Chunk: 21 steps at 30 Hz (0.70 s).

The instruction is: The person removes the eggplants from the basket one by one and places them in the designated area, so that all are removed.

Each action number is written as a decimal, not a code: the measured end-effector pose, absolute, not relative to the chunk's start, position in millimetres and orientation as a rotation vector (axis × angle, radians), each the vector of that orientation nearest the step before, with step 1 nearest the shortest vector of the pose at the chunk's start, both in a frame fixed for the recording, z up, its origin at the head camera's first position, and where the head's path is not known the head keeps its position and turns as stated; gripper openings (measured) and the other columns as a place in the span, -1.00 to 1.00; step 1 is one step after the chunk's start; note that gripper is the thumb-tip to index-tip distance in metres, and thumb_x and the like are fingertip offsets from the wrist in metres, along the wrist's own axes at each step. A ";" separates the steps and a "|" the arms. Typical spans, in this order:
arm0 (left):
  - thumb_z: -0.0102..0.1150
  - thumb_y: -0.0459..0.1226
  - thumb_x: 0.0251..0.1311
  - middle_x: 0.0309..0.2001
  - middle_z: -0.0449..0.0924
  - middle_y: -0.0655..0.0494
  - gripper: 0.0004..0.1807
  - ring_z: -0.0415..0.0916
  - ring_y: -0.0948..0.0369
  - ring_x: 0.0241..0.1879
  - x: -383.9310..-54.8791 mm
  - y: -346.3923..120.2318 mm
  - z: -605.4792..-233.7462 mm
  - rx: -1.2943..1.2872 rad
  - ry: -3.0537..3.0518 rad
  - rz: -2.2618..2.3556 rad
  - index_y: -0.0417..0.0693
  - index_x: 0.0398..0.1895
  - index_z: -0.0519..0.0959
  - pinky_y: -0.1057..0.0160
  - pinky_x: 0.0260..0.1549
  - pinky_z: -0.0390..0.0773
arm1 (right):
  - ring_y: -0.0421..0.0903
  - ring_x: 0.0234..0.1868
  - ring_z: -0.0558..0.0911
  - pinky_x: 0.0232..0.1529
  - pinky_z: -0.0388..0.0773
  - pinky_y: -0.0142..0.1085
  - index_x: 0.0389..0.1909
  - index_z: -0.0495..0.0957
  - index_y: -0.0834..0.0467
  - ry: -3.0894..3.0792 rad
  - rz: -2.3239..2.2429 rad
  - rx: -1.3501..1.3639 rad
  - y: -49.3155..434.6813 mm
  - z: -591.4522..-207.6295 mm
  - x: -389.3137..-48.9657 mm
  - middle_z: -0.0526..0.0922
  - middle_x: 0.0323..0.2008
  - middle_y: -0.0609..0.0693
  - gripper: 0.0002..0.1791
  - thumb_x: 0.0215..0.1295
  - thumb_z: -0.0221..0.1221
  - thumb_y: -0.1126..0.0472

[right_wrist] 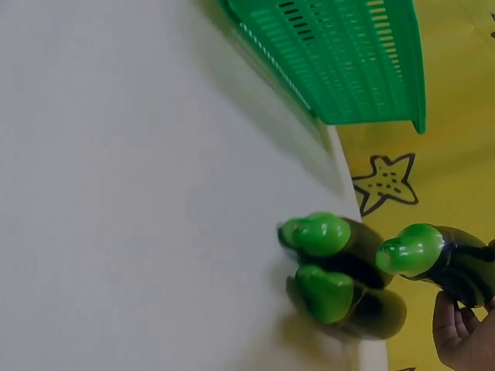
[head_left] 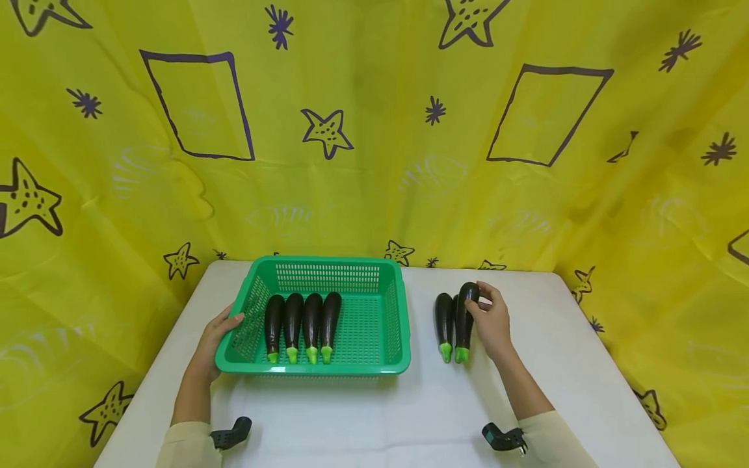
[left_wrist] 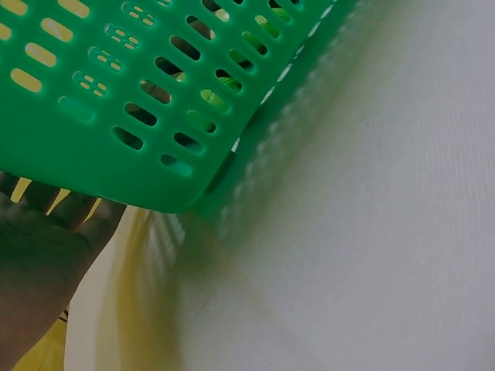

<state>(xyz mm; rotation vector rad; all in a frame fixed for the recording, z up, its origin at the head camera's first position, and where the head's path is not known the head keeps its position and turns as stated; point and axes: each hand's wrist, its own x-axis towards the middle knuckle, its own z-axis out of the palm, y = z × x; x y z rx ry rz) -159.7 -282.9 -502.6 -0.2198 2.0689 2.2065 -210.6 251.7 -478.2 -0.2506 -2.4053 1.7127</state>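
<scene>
My left hand (head_left: 209, 343) grips the left rim of a green plastic basket (head_left: 316, 370), thumb over the edge. Inside the basket, several dark eggplants (head_left: 294, 322) lie side by side on the left, green stem ends toward me. To the right of the basket, my right hand (head_left: 493, 322) pinches another eggplant (head_left: 466, 312) near its rounded dark end. The right wrist view shows this eggplant (right_wrist: 460, 267) raised above two others. One of those, an eggplant (head_left: 443, 318), lies on the table; its neighbour is mostly hidden in the head view.
A white-covered table (head_left: 351, 422) bears everything. Yellow curtains (head_left: 374, 195) with drawn stars enclose its back and sides. Dark devices are strapped at the left wrist (head_left: 231, 433) and the right wrist (head_left: 504, 437). The basket's right wall (head_left: 400, 312) stands between its inside and the loose eggplants.
</scene>
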 end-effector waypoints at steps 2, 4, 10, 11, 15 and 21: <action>-0.13 -0.13 0.64 0.51 0.12 -0.19 -0.28 0.51 0.35 0.05 -159.7 -282.4 -503.1 -0.222 2.066 2.207 -0.12 0.72 -0.05 0.26 -0.04 0.62 | 0.20 0.20 0.46 -0.15 0.43 -0.57 0.54 0.24 0.30 -2.403 1.697 -0.277 255.6 -481.0 -209.3 0.32 0.35 0.32 -0.37 0.51 0.11 0.32; -0.13 -0.13 0.64 0.51 0.12 -0.19 -0.28 0.51 0.36 0.05 -160.2 -282.2 -503.5 -0.220 2.064 2.212 -0.12 0.72 -0.05 0.26 -0.04 0.62 | 0.23 0.21 0.47 -0.15 0.43 -0.58 0.54 0.23 0.32 -2.415 1.673 -0.301 259.7 -484.4 -209.0 0.29 0.32 0.33 -0.37 0.51 0.11 0.32; -0.14 -0.13 0.65 0.55 0.06 -0.24 -0.28 0.50 0.36 0.07 -162.7 -281.8 -503.1 -0.184 2.060 2.229 -0.12 0.72 -0.06 0.27 -0.02 0.61 | 0.28 0.23 0.47 -0.16 0.39 -0.57 0.55 0.23 0.34 -2.460 1.617 -0.362 270.9 -493.2 -211.6 0.34 0.28 0.35 -0.36 0.50 0.10 0.31; -0.15 -0.13 0.65 0.56 0.05 -0.25 -0.28 0.49 0.36 0.08 -163.0 -281.7 -503.1 -0.180 2.061 2.229 -0.12 0.72 -0.06 0.28 -0.02 0.61 | 0.28 0.23 0.47 -0.16 0.39 -0.57 0.55 0.22 0.35 -2.466 1.617 -0.370 272.2 -494.5 -211.9 0.35 0.28 0.36 -0.35 0.50 0.10 0.31; -0.17 -0.13 0.65 0.56 0.05 -0.25 -0.29 0.49 0.35 0.07 -163.2 -281.6 -503.3 -0.192 2.063 2.223 -0.10 0.72 -0.06 0.28 -0.04 0.61 | 0.31 0.25 0.47 -0.19 0.39 -0.57 0.56 0.20 0.36 -2.483 1.629 -0.393 277.0 -499.4 -213.1 0.35 0.29 0.38 -0.34 0.50 0.09 0.32; -0.17 -0.12 0.65 0.54 0.08 -0.23 -0.29 0.51 0.34 0.06 -161.5 -281.7 -504.3 -0.196 2.058 2.229 -0.11 0.72 -0.06 0.26 -0.03 0.62 | 0.30 0.24 0.46 -0.16 0.38 -0.54 0.54 0.22 0.37 -2.490 1.608 -0.405 283.4 -505.3 -216.1 0.39 0.26 0.39 -0.35 0.49 0.11 0.30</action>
